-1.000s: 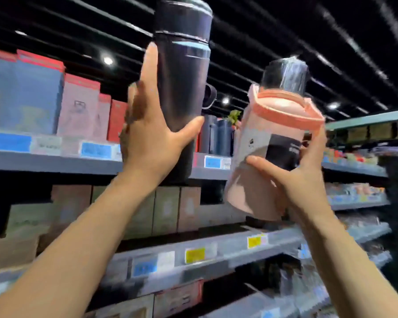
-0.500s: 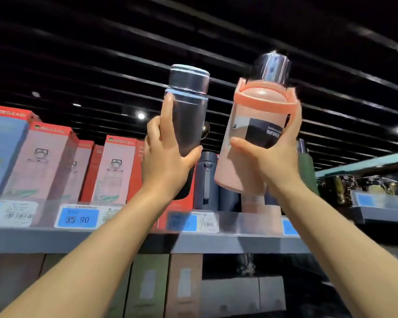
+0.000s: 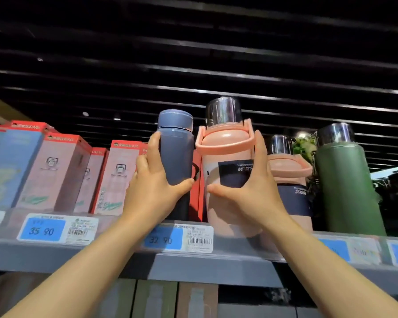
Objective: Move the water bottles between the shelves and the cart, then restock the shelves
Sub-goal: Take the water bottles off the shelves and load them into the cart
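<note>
Left hand (image 3: pixel 155 191) gripped the slim blue-grey bottle (image 3: pixel 176 148), thumb curled round its front, fingers up the left side; bottle upright at the top shelf (image 3: pixel 211 265), its base hidden behind the hand, so contact with the shelf could not be told. Right hand (image 3: pixel 251 191) gripped the big pink bottle (image 3: pixel 225 157), thumb across the lower front under the dark label, fingers up its right side; it had a steel cap, a pink carry handle over the shoulder, and its base showed at the shelf's front lip. The two bottles stood just beside each other, a red box edge visible between them. Second pink bottle (image 3: pixel 290 180) with the same dark label stood just right of the held one, partly behind the right wrist. Green bottle (image 3: pixel 345 180) with steel cap stood further right on the same shelf. Pink-and-red boxed products (image 3: pixel 62 171) lined the shelf left of the left hand. Blue price tags on the shelf edge, one reading 35.90 (image 3: pixel 41 230), another 32.90 (image 3: pixel 163 239). Brown and green boxes (image 3: pixel 156 299) showed on the level below.
</note>
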Available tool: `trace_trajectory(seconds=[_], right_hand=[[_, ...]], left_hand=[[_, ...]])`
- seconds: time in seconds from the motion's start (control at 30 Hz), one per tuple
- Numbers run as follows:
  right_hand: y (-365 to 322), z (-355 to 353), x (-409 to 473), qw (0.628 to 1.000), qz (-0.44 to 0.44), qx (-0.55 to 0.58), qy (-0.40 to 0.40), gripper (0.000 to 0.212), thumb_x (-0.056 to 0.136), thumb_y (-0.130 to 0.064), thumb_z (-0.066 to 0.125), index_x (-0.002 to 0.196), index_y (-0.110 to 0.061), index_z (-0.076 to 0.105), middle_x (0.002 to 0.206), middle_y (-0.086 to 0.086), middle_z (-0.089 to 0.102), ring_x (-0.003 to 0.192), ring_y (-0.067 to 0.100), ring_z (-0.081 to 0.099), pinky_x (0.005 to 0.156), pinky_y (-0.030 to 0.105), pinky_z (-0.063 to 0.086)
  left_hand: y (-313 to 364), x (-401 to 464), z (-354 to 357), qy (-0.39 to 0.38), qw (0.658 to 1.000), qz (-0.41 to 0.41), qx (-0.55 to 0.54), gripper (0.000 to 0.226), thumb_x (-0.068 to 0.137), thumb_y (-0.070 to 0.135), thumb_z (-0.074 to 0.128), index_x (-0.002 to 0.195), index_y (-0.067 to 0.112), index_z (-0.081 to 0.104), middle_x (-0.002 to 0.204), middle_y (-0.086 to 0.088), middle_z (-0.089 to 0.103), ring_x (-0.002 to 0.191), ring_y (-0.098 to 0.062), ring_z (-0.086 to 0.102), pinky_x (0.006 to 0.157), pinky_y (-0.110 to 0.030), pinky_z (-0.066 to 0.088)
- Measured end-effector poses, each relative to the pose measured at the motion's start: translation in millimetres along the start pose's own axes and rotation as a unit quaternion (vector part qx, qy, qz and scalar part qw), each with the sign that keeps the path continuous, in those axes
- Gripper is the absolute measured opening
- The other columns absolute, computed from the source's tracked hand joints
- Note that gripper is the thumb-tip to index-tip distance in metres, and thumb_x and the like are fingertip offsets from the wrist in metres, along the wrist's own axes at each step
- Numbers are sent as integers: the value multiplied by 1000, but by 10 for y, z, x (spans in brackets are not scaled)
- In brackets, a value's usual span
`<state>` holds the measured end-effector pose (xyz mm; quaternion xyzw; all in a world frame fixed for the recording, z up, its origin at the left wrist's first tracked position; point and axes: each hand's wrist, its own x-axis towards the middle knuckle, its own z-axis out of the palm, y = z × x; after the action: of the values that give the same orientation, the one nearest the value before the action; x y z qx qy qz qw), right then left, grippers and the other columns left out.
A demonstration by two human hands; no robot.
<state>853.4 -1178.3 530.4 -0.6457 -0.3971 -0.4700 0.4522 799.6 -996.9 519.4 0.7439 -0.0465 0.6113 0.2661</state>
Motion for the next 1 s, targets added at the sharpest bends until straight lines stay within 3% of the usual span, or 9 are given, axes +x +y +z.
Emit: trace_trajectory(seconds=[0.2, 0.27, 0.47, 0.57, 0.7, 0.9, 1.0], right_hand=[[68, 4, 32, 999, 40, -6, -29, 131, 57, -36, 90, 148, -48, -3, 156, -12, 19, 138, 8, 25, 104, 27, 28], [94, 12, 42, 997, 62, -9, -49, 132, 55, -38, 90, 149, -46, -3, 156, -10, 21, 140, 13, 27, 107, 33, 32], [50, 5, 47, 990, 107, -33, -85, 129, 55, -41, 89, 149, -46, 0, 154, -8, 28, 136, 13, 32, 96, 28, 33], [-16, -9, 19, 986, 123, -77, -84, 130, 56, -46, 88, 149, -47, -2, 154, -8, 30, 136, 17, 36, 94, 31, 36], [-81, -23, -22, 965, 182, -165, -95, 138, 53, -58, 85, 150, -37, -9, 147, 2, 43, 125, 27, 49, 93, 39, 45], [-83, -49, -8, 956, 246, -113, -116, 137, 57, -46, 89, 151, -33, -9, 145, 1, 42, 115, 21, 49, 85, 33, 44], [-74, -48, -2, 955, 256, -100, -107, 136, 56, -44, 90, 151, -36, -7, 141, 0, 46, 105, 18, 47, 86, 37, 49]], left_hand=[[-39, 52, -66, -34, 999, -9, 16, 105, 77, 41, 78, 150, 39, 2, 136, -13, 39, 97, -20, 41, 74, -32, 33], [-124, 88, -136, -42, 999, -7, 25, 107, 75, 42, 79, 150, 39, 2, 136, -13, 40, 98, -23, 45, 74, -35, 36], [-278, 154, -274, -65, 992, -56, -88, 108, 71, 37, 84, 147, 42, 7, 131, -6, 49, 102, -27, 57, 72, -34, 46], [-239, 132, -262, -83, 992, -49, -85, 111, 69, 42, 83, 147, 45, 4, 124, -4, 57, 98, -26, 60, 73, -35, 47], [-222, 111, -240, -96, 992, -63, -54, 108, 66, 49, 82, 144, 47, 7, 122, -3, 56, 97, -26, 59, 82, -43, 52], [-234, 124, -257, -123, 988, -87, -24, 115, 64, 49, 85, 147, 44, 6, 128, -2, 54, 100, -32, 60, 86, -50, 53], [-209, 154, -255, -143, 985, -88, -27, 122, 62, 44, 88, 149, 43, 3, 129, -4, 54, 103, -33, 59, 89, -49, 52]])
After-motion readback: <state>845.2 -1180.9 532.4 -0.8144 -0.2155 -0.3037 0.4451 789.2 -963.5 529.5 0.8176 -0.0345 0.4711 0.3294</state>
